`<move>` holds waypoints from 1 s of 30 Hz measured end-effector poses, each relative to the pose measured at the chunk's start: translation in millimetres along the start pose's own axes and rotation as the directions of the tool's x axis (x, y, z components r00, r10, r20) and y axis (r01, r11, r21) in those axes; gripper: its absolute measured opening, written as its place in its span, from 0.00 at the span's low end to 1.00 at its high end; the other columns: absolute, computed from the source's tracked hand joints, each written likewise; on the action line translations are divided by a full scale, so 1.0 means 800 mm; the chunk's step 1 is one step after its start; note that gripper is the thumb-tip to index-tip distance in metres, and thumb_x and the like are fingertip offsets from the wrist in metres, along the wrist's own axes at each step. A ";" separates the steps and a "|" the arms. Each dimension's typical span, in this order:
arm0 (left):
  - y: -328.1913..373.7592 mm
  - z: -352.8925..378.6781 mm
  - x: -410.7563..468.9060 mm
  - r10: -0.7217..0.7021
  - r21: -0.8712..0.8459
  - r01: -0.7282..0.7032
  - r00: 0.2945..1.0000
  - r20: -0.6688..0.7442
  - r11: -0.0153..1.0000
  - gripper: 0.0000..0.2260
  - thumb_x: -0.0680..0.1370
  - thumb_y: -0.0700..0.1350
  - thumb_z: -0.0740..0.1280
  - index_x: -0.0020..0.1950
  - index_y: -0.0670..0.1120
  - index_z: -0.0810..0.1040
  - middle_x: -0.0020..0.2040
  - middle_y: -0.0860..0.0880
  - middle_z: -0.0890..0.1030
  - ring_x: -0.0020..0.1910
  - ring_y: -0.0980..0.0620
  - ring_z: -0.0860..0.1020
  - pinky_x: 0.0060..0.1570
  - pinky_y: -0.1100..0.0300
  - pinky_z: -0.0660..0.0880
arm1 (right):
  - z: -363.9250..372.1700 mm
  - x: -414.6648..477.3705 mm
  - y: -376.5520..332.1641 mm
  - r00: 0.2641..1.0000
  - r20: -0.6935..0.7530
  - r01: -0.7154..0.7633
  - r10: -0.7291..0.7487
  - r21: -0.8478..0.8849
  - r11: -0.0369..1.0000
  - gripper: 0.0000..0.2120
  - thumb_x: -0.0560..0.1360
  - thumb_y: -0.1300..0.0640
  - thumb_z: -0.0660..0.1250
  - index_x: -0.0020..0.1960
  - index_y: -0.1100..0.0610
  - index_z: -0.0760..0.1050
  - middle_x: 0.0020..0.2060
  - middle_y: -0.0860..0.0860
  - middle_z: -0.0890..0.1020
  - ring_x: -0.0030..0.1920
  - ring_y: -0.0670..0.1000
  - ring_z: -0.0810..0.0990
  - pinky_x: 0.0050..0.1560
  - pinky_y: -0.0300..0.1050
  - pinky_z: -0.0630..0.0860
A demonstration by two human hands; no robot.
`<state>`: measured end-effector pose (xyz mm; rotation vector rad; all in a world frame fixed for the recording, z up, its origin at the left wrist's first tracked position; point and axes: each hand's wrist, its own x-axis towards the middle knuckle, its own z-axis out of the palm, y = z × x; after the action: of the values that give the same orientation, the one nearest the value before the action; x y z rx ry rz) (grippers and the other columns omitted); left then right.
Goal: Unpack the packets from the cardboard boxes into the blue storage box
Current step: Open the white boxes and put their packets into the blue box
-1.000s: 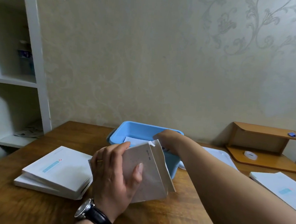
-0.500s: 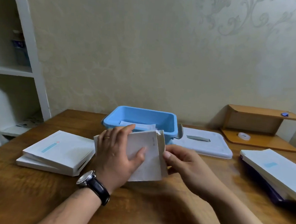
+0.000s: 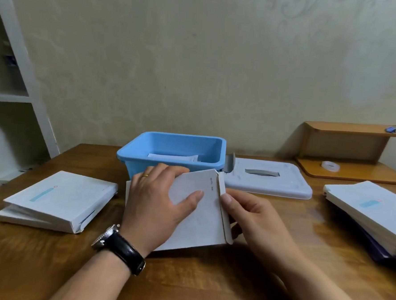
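Both hands point(image 3: 156, 200) point(image 3: 253, 218) gripping cardboard box point(image 3: 200, 217), its small print unreadable

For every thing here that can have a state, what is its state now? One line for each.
Blue storage box: open, lid off, a white packet inside.
Lid: flat on the table, right of the box.
Held cardboard box: end flap open.
Left hand: grip closed on the held box.
Right hand: thumb on the flap edge.
Left box stack: two boxes, end flaps ajar.
Tape roll: lying flat.
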<state>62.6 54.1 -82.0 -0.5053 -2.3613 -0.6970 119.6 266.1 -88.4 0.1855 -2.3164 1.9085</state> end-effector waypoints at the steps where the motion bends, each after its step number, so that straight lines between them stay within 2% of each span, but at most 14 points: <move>1: -0.002 -0.001 -0.002 0.002 0.005 -0.002 1.000 -0.003 1.000 0.26 0.76 0.73 0.61 0.65 0.59 0.77 0.58 0.60 0.78 0.59 0.57 0.75 0.63 0.51 0.68 | 0.002 0.000 0.001 1.000 0.007 0.004 -0.004 -0.004 1.000 0.11 0.86 0.48 0.64 0.60 0.40 0.86 0.49 0.43 0.89 0.41 0.44 0.85 0.40 0.42 0.82; 3: -0.004 -0.002 -0.007 -0.006 -0.002 0.006 1.000 -0.007 1.000 0.26 0.75 0.73 0.61 0.65 0.58 0.78 0.57 0.60 0.78 0.59 0.57 0.75 0.63 0.53 0.68 | 0.004 0.000 0.005 1.000 0.010 0.006 -0.006 -0.010 1.000 0.11 0.86 0.48 0.65 0.61 0.41 0.85 0.49 0.42 0.89 0.42 0.43 0.86 0.40 0.41 0.82; 6: -0.005 -0.006 -0.011 -0.027 -0.034 0.026 1.000 -0.003 0.999 0.27 0.75 0.73 0.61 0.66 0.59 0.77 0.58 0.61 0.78 0.59 0.59 0.74 0.64 0.55 0.66 | 0.006 0.002 0.007 1.000 0.005 0.003 -0.003 -0.004 1.000 0.11 0.86 0.47 0.65 0.62 0.40 0.85 0.51 0.43 0.89 0.42 0.46 0.86 0.40 0.42 0.82; 8: -0.004 -0.008 -0.011 -0.027 -0.047 0.027 1.000 0.000 0.999 0.26 0.75 0.73 0.61 0.66 0.60 0.76 0.58 0.62 0.77 0.59 0.59 0.73 0.64 0.55 0.66 | 0.005 0.003 0.008 1.000 0.020 -0.009 0.008 0.069 0.998 0.10 0.85 0.48 0.66 0.61 0.42 0.85 0.50 0.47 0.89 0.40 0.50 0.83 0.38 0.43 0.80; 11: -0.003 -0.010 -0.011 -0.028 -0.067 0.030 0.999 0.023 0.997 0.26 0.75 0.73 0.60 0.66 0.60 0.76 0.58 0.63 0.76 0.59 0.61 0.72 0.63 0.56 0.65 | 0.006 0.001 0.004 0.994 0.084 -0.081 0.063 0.228 0.970 0.10 0.82 0.48 0.70 0.61 0.46 0.86 0.51 0.54 0.88 0.38 0.50 0.80 0.36 0.42 0.79; 14: -0.001 -0.013 -0.012 -0.022 -0.079 0.025 0.999 0.043 0.997 0.26 0.75 0.73 0.59 0.67 0.61 0.75 0.58 0.64 0.75 0.57 0.63 0.69 0.62 0.55 0.66 | 0.005 0.000 0.004 0.983 0.148 -0.146 0.105 0.304 0.941 0.14 0.79 0.46 0.73 0.62 0.49 0.86 0.50 0.53 0.88 0.36 0.49 0.80 0.36 0.41 0.78; 17: 0.001 -0.016 -0.014 -0.021 -0.108 0.028 0.997 0.068 0.994 0.28 0.73 0.74 0.59 0.68 0.61 0.75 0.58 0.64 0.75 0.56 0.68 0.67 0.61 0.55 0.67 | 0.002 0.002 0.007 0.973 0.197 -0.185 0.119 0.361 0.914 0.16 0.77 0.47 0.77 0.62 0.52 0.85 0.55 0.57 0.87 0.45 0.57 0.84 0.36 0.43 0.80; 19: 0.000 -0.018 -0.015 -0.013 -0.135 0.022 0.997 0.071 0.991 0.28 0.73 0.73 0.59 0.67 0.61 0.75 0.58 0.65 0.74 0.59 0.73 0.65 0.61 0.55 0.67 | 0.000 0.003 0.009 0.970 0.214 -0.193 0.119 0.372 0.908 0.17 0.76 0.47 0.75 0.62 0.52 0.85 0.58 0.60 0.85 0.54 0.67 0.83 0.38 0.46 0.82; 20: 0.000 -0.019 -0.016 -0.006 -0.141 0.016 0.998 0.068 0.990 0.28 0.73 0.73 0.60 0.67 0.61 0.76 0.58 0.65 0.74 0.60 0.75 0.64 0.61 0.55 0.68 | -0.002 0.004 0.011 0.970 0.215 -0.191 0.116 0.372 0.908 0.16 0.76 0.47 0.74 0.62 0.52 0.85 0.59 0.59 0.85 0.55 0.68 0.83 0.39 0.46 0.83; 23: -0.002 -0.020 -0.017 0.009 -0.140 0.002 0.997 0.082 0.990 0.27 0.73 0.73 0.60 0.67 0.61 0.75 0.57 0.67 0.73 0.61 0.76 0.63 0.59 0.56 0.67 | -0.002 0.003 0.012 0.965 0.243 -0.193 0.104 0.377 0.906 0.18 0.75 0.49 0.75 0.62 0.53 0.84 0.56 0.57 0.86 0.52 0.60 0.84 0.36 0.44 0.82; 26: -0.002 -0.018 -0.019 0.059 -0.149 -0.044 0.994 0.096 0.988 0.26 0.75 0.72 0.59 0.67 0.61 0.76 0.57 0.65 0.74 0.63 0.72 0.65 0.58 0.58 0.67 | 0.000 0.002 0.015 0.940 0.330 -0.235 0.081 0.458 0.858 0.22 0.74 0.52 0.77 0.65 0.59 0.80 0.47 0.55 0.85 0.40 0.52 0.82 0.33 0.40 0.79; 28: 0.000 -0.015 -0.019 0.098 -0.169 -0.077 0.989 0.115 0.983 0.25 0.77 0.71 0.58 0.67 0.60 0.76 0.58 0.64 0.75 0.61 0.66 0.69 0.60 0.56 0.69 | 0.006 -0.002 0.015 0.915 0.399 -0.267 0.054 0.503 0.822 0.32 0.72 0.50 0.82 0.69 0.62 0.76 0.45 0.56 0.83 0.36 0.49 0.79 0.30 0.38 0.78; 30: 0.004 -0.012 -0.019 0.136 -0.194 -0.108 0.981 0.140 0.975 0.23 0.79 0.69 0.56 0.67 0.59 0.75 0.58 0.63 0.75 0.59 0.61 0.72 0.62 0.51 0.69 | 0.015 -0.004 0.015 0.892 0.452 -0.289 0.027 0.523 0.802 0.42 0.69 0.45 0.84 0.74 0.62 0.73 0.50 0.64 0.76 0.39 0.53 0.76 0.32 0.40 0.80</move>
<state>79.5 48.3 -84.4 -0.8048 -2.3932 -0.8527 120.3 256.7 -102.6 0.5281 -1.9121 2.8806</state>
